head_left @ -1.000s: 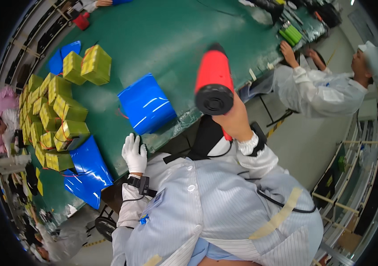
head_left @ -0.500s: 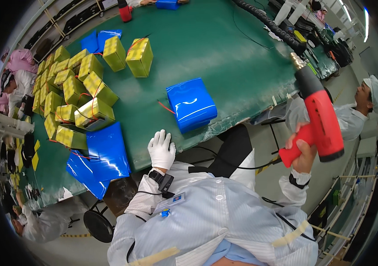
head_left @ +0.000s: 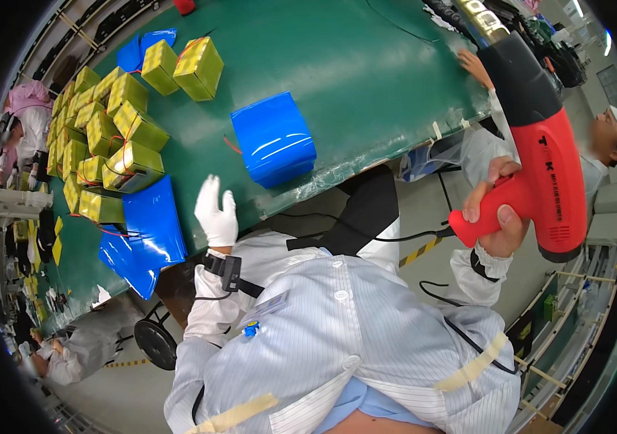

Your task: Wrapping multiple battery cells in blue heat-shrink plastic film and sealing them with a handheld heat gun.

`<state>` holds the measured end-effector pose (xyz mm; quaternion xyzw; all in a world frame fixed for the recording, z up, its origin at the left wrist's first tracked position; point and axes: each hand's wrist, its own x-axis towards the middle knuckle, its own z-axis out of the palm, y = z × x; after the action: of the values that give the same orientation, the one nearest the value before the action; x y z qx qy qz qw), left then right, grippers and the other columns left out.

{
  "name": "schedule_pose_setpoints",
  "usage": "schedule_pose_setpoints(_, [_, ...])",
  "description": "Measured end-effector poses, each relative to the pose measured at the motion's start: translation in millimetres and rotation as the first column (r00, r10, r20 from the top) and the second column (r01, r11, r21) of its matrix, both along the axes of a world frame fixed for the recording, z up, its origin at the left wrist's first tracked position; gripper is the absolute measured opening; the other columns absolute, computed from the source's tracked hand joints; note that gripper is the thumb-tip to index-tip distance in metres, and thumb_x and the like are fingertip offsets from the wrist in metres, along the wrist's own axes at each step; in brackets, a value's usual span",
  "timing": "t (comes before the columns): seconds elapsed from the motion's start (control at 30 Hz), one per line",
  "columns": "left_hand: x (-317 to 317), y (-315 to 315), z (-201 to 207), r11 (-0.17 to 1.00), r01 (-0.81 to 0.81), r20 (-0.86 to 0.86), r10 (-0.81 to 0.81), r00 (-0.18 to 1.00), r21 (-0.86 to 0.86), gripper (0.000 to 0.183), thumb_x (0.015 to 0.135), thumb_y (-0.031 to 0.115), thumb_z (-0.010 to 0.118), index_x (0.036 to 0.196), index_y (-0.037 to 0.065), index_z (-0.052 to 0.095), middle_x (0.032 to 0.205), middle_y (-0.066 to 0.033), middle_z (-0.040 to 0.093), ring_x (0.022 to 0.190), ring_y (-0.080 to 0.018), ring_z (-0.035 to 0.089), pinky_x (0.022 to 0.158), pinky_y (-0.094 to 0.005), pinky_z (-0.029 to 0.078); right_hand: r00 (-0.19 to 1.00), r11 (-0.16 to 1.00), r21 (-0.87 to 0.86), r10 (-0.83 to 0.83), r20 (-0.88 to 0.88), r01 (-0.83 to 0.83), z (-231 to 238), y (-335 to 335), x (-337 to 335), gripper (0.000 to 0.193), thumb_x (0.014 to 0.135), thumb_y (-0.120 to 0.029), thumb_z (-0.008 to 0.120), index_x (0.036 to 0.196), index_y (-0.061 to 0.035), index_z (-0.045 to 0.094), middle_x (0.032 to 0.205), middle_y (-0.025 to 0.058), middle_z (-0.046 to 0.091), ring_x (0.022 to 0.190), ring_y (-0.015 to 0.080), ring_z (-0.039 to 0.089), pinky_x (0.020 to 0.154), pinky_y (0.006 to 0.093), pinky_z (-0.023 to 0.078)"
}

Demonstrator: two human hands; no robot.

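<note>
My right hand (head_left: 505, 233) is wrapped around the handle of a red and black heat gun (head_left: 551, 173), held up at the right with its metal nozzle pointing toward the far side. My left hand (head_left: 217, 215), in a white glove, is at the table's near edge. Its fingers are stretched out, the thumb is apart, and nothing is in it. To its upper right lies a pack in a shiny blue sleeve (head_left: 272, 137), with a red wire sticking out on its left. Whether my left hand touches the table is unclear.
Several yellow battery packs (head_left: 134, 168) with red wires crowd the left of the green table (head_left: 323, 58). Flat blue sleeves (head_left: 153, 224) lie near the front edge, others farther back. A co-worker's hand (head_left: 475, 67) rests at the table's right. A stool (head_left: 155, 343) stands lower left.
The heat gun has come up and appears larger, closer to the camera. My left hand has moved left and turned, thumb apart. The whole view has shifted, so the table's things appear farther left.
</note>
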<state>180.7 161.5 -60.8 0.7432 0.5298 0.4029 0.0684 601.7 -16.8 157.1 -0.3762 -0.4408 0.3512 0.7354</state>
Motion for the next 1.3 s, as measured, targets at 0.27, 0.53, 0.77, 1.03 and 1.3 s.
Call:
schedule_pose_setpoints(0.27, [74, 31, 107, 0.964, 0.267, -0.463, -0.239, 0.854, -0.005, 0.045, 0.09, 0.028, 0.071, 0.129, 0.006, 0.066, 0.138, -0.0131, 0.063, 0.133, -0.034, 0.053, 0.111, -0.0475, 0.037, 0.996, 0.994, -0.066, 0.091, 0.006, -0.09, 3, -7, 28, 0.068, 0.079, -0.019, 0.066, 0.132, 0.0128, 0.036, 0.116, 0.0194, 0.042, 0.056, 0.0242, 0.063, 0.053, 0.0354, 0.056])
schedule_pose_setpoints(0.53, [85, 31, 108, 0.942, 0.315, -0.602, -0.321, 0.731, -0.12, 0.075, 0.078, 0.054, 0.077, 0.134, 0.006, 0.062, 0.144, -0.011, 0.058, 0.137, -0.0285, 0.049, 0.113, -0.0505, 0.031, 0.967, 0.959, -0.283, 0.059, 0.248, 0.014, 63, -21, 32, 0.09, 0.072, -0.02, 0.07, 0.144, 0.0124, 0.027, 0.11, 0.0299, 0.048, 0.048, 0.0242, 0.061, 0.041, 0.0279, 0.053])
schedule_pose_setpoints(0.77, [83, 30, 107, 0.94, 0.305, -0.576, -0.335, 0.746, -0.152, 0.076, 0.078, 0.052, 0.078, 0.136, 0.006, 0.061, 0.146, -0.0121, 0.056, 0.138, -0.0283, 0.048, 0.114, -0.0511, 0.031, 0.947, 0.868, -0.482, 0.042, 0.319, 0.124, 126, 24, -17, 0.087, 0.066, -0.026, 0.074, 0.136, 0.015, 0.041, 0.099, 0.029, 0.053, 0.045, 0.0212, 0.054, 0.035, 0.0266, 0.048])
schedule_pose_setpoints(1.03, [82, 32, 101, 0.936, 0.324, -0.551, -0.343, 0.761, -0.134, 0.075, 0.079, 0.052, 0.077, 0.136, 0.006, 0.06, 0.148, -0.0122, 0.055, 0.139, -0.0276, 0.048, 0.115, -0.0504, 0.029, 0.907, 0.747, -0.665, 0.275, 0.32, 0.007, 160, 46, -22, 0.052, 0.071, -0.011, 0.073, 0.118, 0.0078, 0.058, 0.085, 0.0136, 0.064, 0.054, 0.0213, 0.06, 0.046, 0.0351, 0.048])
schedule_pose_setpoints(1.3, [79, 33, 99, 0.938, 0.33, -0.534, -0.333, 0.777, -0.104, 0.074, 0.079, 0.051, 0.077, 0.136, 0.007, 0.061, 0.148, -0.0112, 0.056, 0.138, -0.0269, 0.048, 0.115, -0.05, 0.029, 0.866, 0.625, -0.771, 0.314, 0.388, 0.119, 168, 64, -39, 0.046, 0.074, -0.019, 0.08, 0.108, 0.0069, 0.063, 0.075, 0.0108, 0.064, 0.054, 0.0187, 0.062, 0.049, 0.0327, 0.052])
